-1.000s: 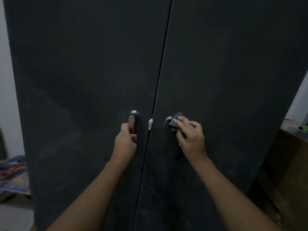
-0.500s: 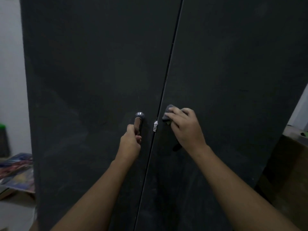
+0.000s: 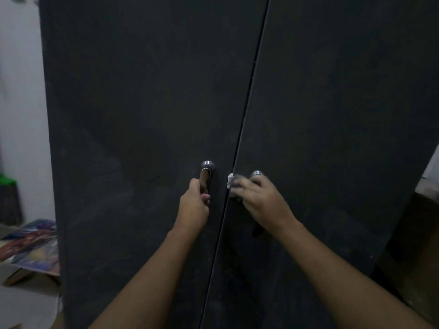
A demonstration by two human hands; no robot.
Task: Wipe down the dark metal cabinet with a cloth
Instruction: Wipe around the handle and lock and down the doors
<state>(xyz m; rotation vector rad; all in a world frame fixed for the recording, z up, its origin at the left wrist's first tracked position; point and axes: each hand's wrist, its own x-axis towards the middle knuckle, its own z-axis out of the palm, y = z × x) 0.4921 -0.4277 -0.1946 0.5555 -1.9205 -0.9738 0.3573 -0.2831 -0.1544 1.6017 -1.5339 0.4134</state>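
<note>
The tall dark metal cabinet [image 3: 142,115] fills nearly the whole view, with its two doors closed and a thin seam between them. The left hand [image 3: 194,207] is curled round the lower part of the long shiny metal handle [image 3: 207,170] on the left door. The right hand [image 3: 262,201] is blurred. Its fingers lie stretched out and press a small grey cloth [image 3: 235,187] on the right door, just beside the seam. The cloth touches a small white scrap [image 3: 229,179] stuck at the seam. The hand covers most of the right door's round metal handle [image 3: 257,173], only its top shows.

On the left stands a white wall [image 3: 21,103], and colourful printed sheets [image 3: 31,243] lie low beside the cabinet. On the right, a brown box-like thing [image 3: 418,245] stands near the cabinet's side.
</note>
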